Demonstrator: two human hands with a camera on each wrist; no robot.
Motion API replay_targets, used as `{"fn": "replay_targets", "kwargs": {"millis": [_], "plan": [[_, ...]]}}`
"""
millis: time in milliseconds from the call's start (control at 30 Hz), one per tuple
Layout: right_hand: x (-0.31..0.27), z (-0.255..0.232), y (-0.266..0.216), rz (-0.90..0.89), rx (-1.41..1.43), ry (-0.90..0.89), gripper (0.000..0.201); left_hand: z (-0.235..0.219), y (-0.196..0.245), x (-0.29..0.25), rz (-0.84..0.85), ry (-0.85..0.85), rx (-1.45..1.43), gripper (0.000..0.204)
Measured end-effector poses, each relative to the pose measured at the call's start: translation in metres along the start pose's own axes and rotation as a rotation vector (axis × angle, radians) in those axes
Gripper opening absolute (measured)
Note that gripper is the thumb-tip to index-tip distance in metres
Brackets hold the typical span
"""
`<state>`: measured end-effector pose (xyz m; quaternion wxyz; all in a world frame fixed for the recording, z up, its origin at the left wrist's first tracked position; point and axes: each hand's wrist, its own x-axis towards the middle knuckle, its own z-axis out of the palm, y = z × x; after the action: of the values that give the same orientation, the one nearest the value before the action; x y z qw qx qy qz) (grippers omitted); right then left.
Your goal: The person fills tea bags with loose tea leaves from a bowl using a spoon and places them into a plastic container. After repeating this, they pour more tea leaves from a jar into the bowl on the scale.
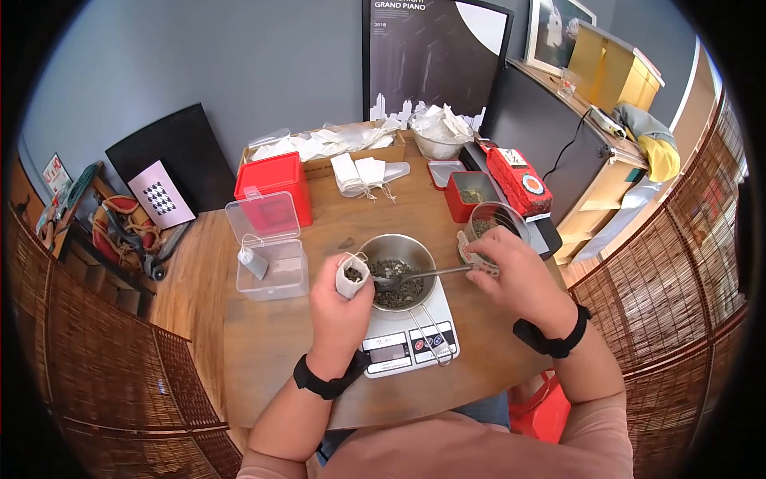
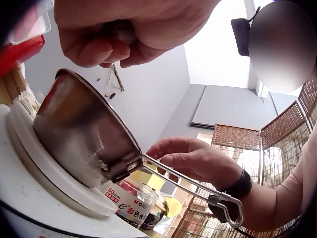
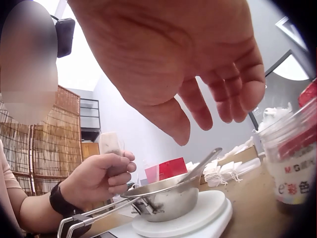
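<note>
My left hand [image 1: 339,315] grips a small white drawstring bag [image 1: 352,276], its mouth upward with dark dried leaves showing inside. It stands at the left rim of a steel pot [image 1: 416,250] with folding wire handles, partly filled with dried leaves [image 1: 401,297]. A metal spoon [image 1: 437,273] leans on the pot's rim, bowl inside and handle to the right. My right hand [image 1: 517,270] hovers beyond the handle's end, fingers apart from it and relaxed, as the right wrist view shows. Under the pot is a white kitchen scale [image 1: 389,365].
A clear jar [image 1: 523,226] of leaves stands just behind my right hand, near a red tin [image 1: 461,209] and red packet [image 1: 519,182]. Left of the pot, an open plastic box [image 1: 281,281] holds one filled bag [image 1: 254,263]. White bags [image 1: 359,172] lie farther back.
</note>
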<state>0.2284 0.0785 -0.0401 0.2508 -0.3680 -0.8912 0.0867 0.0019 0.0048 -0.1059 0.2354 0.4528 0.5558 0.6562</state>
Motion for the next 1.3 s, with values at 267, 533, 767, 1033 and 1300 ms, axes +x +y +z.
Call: {"fn": "replay_targets", "kwargs": {"millis": [267,533,767,1033,1300], "plan": [[-0.001,0.018,0.005,0.069,0.019,-0.099,0.032,0.0,-0.006,0.003,0.089,0.034,0.057,0.018],[0.006,0.032,0.006,0.057,0.046,-0.144,0.028,-0.005,-0.002,0.011,0.02,0.088,0.057,0.008],[0.023,0.051,0.011,0.226,0.742,-0.073,0.016,-0.007,-0.014,0.012,0.036,0.11,0.128,0.016],[0.033,0.038,-0.013,0.349,0.916,-0.168,0.015,-0.01,-0.008,0.013,-0.004,0.077,0.081,0.017],[0.033,0.034,-0.019,-0.147,0.433,-0.143,0.023,-0.006,-0.003,0.011,-0.02,0.068,0.049,0.01]]}}
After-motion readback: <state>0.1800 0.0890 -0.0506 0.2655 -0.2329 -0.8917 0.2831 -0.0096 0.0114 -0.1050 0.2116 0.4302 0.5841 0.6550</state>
